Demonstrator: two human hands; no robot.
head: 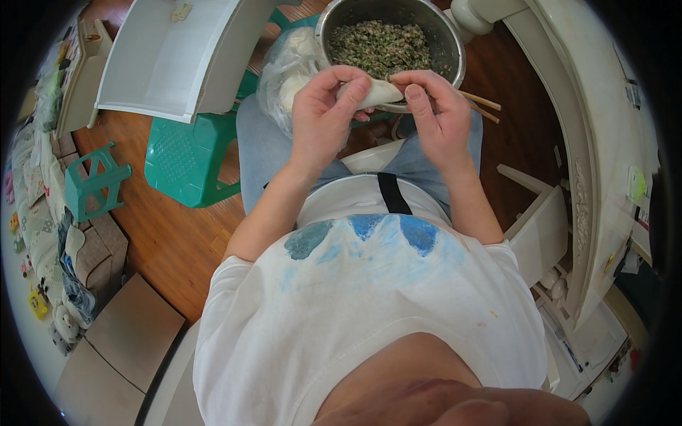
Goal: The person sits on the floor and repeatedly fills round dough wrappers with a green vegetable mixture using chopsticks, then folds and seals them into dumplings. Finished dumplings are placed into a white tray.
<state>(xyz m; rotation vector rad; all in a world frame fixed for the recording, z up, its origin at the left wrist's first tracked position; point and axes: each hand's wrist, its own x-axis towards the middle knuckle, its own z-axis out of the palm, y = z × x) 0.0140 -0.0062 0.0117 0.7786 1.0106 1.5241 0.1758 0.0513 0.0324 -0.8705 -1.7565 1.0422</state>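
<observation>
A folded piece of white dough, shaped like a dumpling (379, 93), is held above the lap at the near rim of a steel bowl (461, 58). My left hand (331, 101) grips its left end between thumb and fingers. At its right end is my right hand (438, 109), thumb and forefinger bent close to the tip; whether they pinch it I cannot tell. Chopped green and pinkish filling (379, 47) lies in the bowl. Chopsticks (482, 101) stick out past the bowl's right side. Left of the bowl, a clear plastic bag (273, 85) holds white dough pieces (292, 89).
A white open box or drawer (154, 64) with a small pale lump (181, 12) in it rests over a green plastic stool (186, 160) at the left. Farther left stands another green stool (96, 183). A pale table edge (586, 160) curves along the right.
</observation>
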